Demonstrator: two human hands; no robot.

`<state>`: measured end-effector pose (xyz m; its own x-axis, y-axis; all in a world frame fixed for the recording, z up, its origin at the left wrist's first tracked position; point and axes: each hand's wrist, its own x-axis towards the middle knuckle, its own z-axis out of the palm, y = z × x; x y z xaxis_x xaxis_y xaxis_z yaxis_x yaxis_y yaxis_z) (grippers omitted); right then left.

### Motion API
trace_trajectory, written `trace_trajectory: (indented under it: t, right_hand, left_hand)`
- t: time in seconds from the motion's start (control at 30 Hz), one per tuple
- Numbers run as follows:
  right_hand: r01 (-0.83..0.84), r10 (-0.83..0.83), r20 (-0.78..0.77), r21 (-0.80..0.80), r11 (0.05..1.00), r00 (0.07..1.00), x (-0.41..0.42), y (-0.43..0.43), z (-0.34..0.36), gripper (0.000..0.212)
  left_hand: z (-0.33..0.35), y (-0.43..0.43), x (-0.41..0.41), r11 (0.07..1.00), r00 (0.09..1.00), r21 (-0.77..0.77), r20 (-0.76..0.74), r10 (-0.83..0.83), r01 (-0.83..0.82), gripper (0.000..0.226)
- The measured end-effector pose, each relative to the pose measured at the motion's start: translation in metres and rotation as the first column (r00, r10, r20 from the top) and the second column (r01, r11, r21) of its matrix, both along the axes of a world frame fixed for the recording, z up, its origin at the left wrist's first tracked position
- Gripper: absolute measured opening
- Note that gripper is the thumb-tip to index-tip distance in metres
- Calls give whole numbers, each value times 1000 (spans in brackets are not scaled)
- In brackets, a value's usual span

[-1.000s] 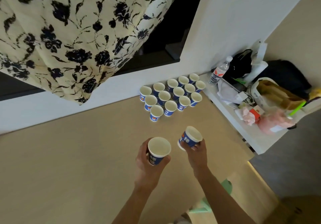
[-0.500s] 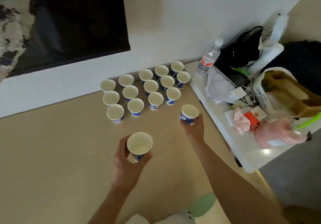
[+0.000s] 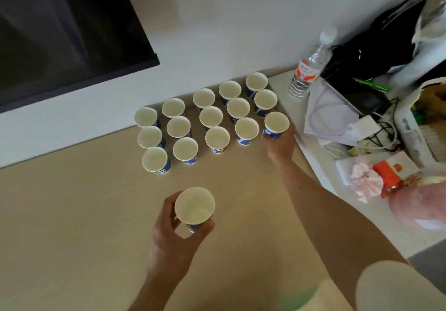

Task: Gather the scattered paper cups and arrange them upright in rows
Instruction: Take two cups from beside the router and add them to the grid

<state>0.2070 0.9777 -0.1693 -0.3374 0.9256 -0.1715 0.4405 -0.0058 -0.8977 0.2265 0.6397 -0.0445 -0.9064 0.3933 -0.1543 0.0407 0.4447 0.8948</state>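
Several blue-and-white paper cups (image 3: 212, 117) stand upright in three rows on the beige floor (image 3: 72, 214) against the white wall. My right hand (image 3: 280, 145) grips one more cup (image 3: 276, 123) upright at the right end of the nearest row, beside the last standing cup (image 3: 246, 129); whether its base touches the floor is hidden. My left hand (image 3: 172, 236) holds another cup (image 3: 194, 206) upright, well in front of the rows.
A low white shelf (image 3: 321, 163) runs along the right, close to the right hand. On it are a water bottle (image 3: 309, 67), a face mask (image 3: 330, 115), cables, black bags and packets. A dark panel (image 3: 60, 33) fills the upper left wall.
My right hand has carried its cup forward to the right end of the nearest row. My left hand still holds its cup. The view has moved closer to the cups.
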Motion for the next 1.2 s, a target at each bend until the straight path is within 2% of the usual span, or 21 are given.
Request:
trace_trajectory:
  t: [0.17,0.5,0.73,0.8,0.87,0.93,0.97,1.0,1.07,1.2]
  right_hand:
    - [-12,12,-4,23,1000,1000,-13,15,-7,67]
    - [36,-36,-31,19,999,999,-15,14,-17,67]
    - [147,-148,-103,-15,989,984,45,-63,-6,67]
    - [18,-24,-165,-40,999,986,57,-102,5,59]
    - [-310,282,-217,-105,945,935,59,-139,24,52]
    - [-655,622,-235,-100,749,747,59,-170,45,57]
    - [-768,736,-238,-89,634,634,57,-187,54,64]
    - [-834,804,-231,-74,547,548,55,-198,61,71]
    - [-886,858,-234,-41,461,457,48,-221,71,76]
    - [-869,832,-286,-8,494,476,34,-246,80,66]
  left_hand:
    - [-2,-3,-2,999,999,-27,46,21,-20,73]
    - [-2,3,-2,998,998,-46,42,50,-48,73]
    - [3,4,0,990,994,-85,0,111,-111,73]
    - [3,1,-3,984,988,-93,-7,151,-151,69]
    - [2,-8,-8,979,983,-87,-8,184,-184,66]
    - [2,-16,-12,978,981,-81,14,194,-193,64]
    - [3,-23,-14,978,981,-83,22,195,-192,64]
    - [2,-24,-15,978,981,-84,32,192,-189,64]
    - [4,-33,-18,977,978,-79,51,204,-200,65]
    - [5,-48,-24,981,980,-51,59,190,-187,67]
